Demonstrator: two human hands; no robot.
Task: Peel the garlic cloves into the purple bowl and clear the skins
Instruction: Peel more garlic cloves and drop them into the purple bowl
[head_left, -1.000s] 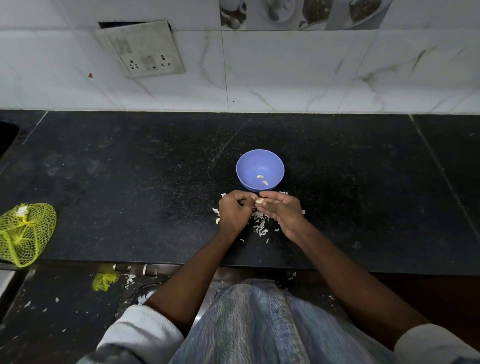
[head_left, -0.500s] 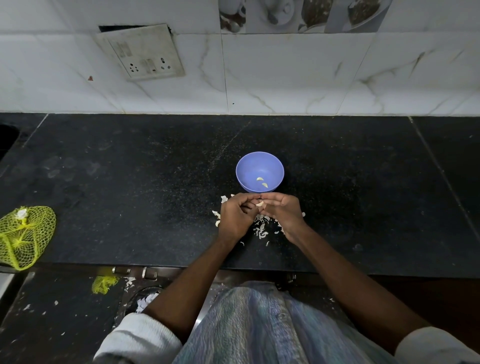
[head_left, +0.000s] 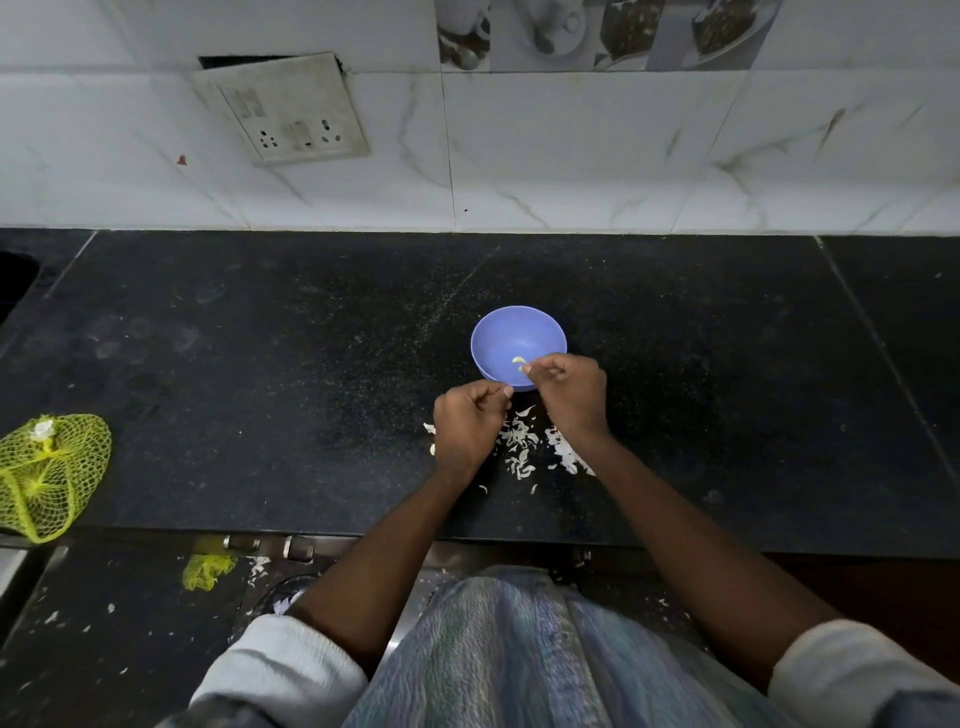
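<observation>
The purple bowl (head_left: 501, 332) stands on the black counter (head_left: 260, 389), with a peeled garlic clove (head_left: 518, 360) lying inside. My right hand (head_left: 571, 397) reaches over the bowl's near rim, its curled fingertips pinched together just inside, beside a pale clove. My left hand (head_left: 465, 428) is just in front of the bowl on the left; thumb and forefinger are pinched together, and what they hold is mostly hidden. White garlic skins (head_left: 519, 444) lie scattered on the counter between and under my wrists.
A yellow net bag (head_left: 47, 473) lies at the counter's left front edge. A yellow net scrap (head_left: 208, 570) and bits of skin lie on the lower surface below. A socket plate (head_left: 283, 109) hangs loose on the tiled wall.
The hands were joined over the skins in front of the bowl. They have parted: my right hand moved forward over the bowl's rim, and my left stayed near the skins.
</observation>
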